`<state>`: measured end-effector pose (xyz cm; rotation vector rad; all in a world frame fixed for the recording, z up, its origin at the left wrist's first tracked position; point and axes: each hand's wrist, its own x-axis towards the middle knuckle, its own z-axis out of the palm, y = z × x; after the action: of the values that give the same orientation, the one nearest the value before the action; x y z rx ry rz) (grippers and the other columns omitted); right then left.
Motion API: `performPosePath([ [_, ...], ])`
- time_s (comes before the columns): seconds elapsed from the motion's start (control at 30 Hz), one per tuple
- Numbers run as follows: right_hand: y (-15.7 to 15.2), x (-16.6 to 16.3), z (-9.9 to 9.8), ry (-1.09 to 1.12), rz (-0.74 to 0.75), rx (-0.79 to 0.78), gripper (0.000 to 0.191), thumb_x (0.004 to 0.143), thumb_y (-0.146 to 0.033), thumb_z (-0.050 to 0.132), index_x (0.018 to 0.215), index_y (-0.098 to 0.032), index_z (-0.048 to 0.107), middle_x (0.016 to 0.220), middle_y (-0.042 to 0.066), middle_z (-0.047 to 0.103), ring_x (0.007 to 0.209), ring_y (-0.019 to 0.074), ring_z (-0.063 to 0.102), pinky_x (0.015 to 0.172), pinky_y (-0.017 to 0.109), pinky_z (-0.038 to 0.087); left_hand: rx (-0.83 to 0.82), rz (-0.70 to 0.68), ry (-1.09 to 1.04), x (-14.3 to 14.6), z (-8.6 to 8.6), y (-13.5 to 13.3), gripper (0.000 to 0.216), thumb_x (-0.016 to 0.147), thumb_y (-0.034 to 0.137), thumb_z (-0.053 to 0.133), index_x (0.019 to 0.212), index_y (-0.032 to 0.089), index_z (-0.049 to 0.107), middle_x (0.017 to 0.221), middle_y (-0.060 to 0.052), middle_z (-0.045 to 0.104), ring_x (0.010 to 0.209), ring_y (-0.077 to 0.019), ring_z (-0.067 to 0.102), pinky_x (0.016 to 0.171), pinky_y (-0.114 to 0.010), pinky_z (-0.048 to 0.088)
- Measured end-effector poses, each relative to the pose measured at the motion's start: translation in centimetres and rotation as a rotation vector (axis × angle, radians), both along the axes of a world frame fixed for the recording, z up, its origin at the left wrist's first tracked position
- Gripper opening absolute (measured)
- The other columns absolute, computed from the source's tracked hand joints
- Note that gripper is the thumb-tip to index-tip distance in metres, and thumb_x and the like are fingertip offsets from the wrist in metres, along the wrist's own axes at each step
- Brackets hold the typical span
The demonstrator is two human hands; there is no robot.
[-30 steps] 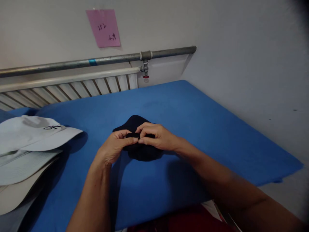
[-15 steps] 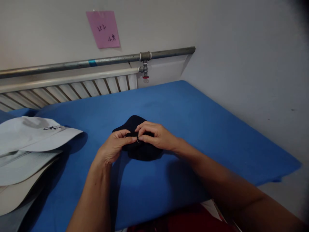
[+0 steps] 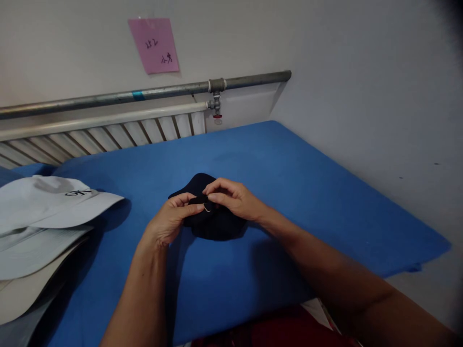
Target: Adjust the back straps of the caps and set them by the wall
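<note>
A dark navy cap (image 3: 213,226) lies on the blue table cover (image 3: 289,193) in the middle. My left hand (image 3: 170,219) pinches the cap's strap from the left with thumb and fingers closed. From the right, my right hand (image 3: 235,197) pinches the same strap, fingers pressed together. A small metal buckle (image 3: 206,208) shows between the fingertips of both hands.
A stack of white and beige caps (image 3: 43,226) sits at the left edge of the table. A radiator (image 3: 108,132) and a metal pipe (image 3: 144,92) run along the back wall. A pink paper note (image 3: 155,45) hangs above. The right wall is close to the table.
My fingers have shifted slightly on the strap and the small metal buckle has come into view between them. The cap stays in place.
</note>
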<state>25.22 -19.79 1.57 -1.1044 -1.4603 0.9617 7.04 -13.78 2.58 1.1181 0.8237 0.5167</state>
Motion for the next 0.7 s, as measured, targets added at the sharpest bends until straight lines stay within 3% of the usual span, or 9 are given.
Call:
performPosePath([
  [0.1, 0.2, 0.6, 0.2, 0.115, 0.029, -0.106, 0.017, 0.076, -0.024, 0.064, 0.093, -0.020, 0.062, 0.091, 0.000, 0.064, 0.083, 0.0129, 0.060, 0.075, 0.028, 0.048, -0.004, 0.012, -0.013, 0.0, 0.1, 0.0, 0.019, 0.058, 0.020, 0.082, 0.070, 0.016, 0.068, 0.063, 0.004, 0.065, 0.055, -0.0050, 0.055, 0.055, -0.016, 0.038],
  [0.23, 0.3, 1.0, 0.3, 0.153, 0.106, -0.236, 0.017, 0.073, -0.023, 0.068, 0.089, -0.018, 0.065, 0.079, -0.001, 0.063, 0.069, 0.0100, 0.058, 0.059, 0.023, 0.047, 0.016, -0.015, -0.015, -0.1, 0.1, -0.1, 0.020, 0.058, 0.021, 0.082, 0.070, 0.015, 0.068, 0.060, 0.004, 0.063, 0.054, -0.0046, 0.053, 0.053, -0.016, 0.037],
  [0.4, 0.0, 0.8, 0.7, 0.196, 0.125, -0.279, 0.020, 0.071, -0.026, 0.071, 0.087, -0.017, 0.065, 0.072, -0.004, 0.062, 0.048, 0.0034, 0.046, 0.044, 0.017, 0.036, 0.037, -0.040, -0.031, -0.2, 0.1, -0.1, 0.020, 0.059, 0.021, 0.082, 0.071, 0.015, 0.067, 0.063, 0.003, 0.063, 0.057, -0.0050, 0.053, 0.056, -0.016, 0.037],
  [0.6, -0.3, 0.7, 1.4, 0.162, 0.077, -0.305, 0.018, 0.070, -0.026, 0.072, 0.084, -0.016, 0.066, 0.068, -0.004, 0.060, 0.053, 0.0045, 0.047, 0.045, 0.017, 0.032, 0.031, -0.085, -0.026, -0.5, -0.1, 0.1, 0.016, 0.063, 0.023, 0.080, 0.070, 0.016, 0.067, 0.061, 0.004, 0.060, 0.055, -0.0052, 0.049, 0.055, -0.017, 0.036],
  [0.7, -0.3, 1.0, 1.5, 0.133, 0.097, -0.305, 0.015, 0.070, -0.025, 0.071, 0.081, -0.016, 0.066, 0.064, -0.005, 0.059, 0.050, 0.0040, 0.044, 0.047, 0.018, 0.032, 0.107, -0.111, -0.015, -0.9, -0.1, 0.3, 0.019, 0.065, 0.022, 0.079, 0.080, 0.018, 0.069, 0.073, 0.002, 0.064, 0.066, -0.0070, 0.055, 0.063, -0.018, 0.040],
])
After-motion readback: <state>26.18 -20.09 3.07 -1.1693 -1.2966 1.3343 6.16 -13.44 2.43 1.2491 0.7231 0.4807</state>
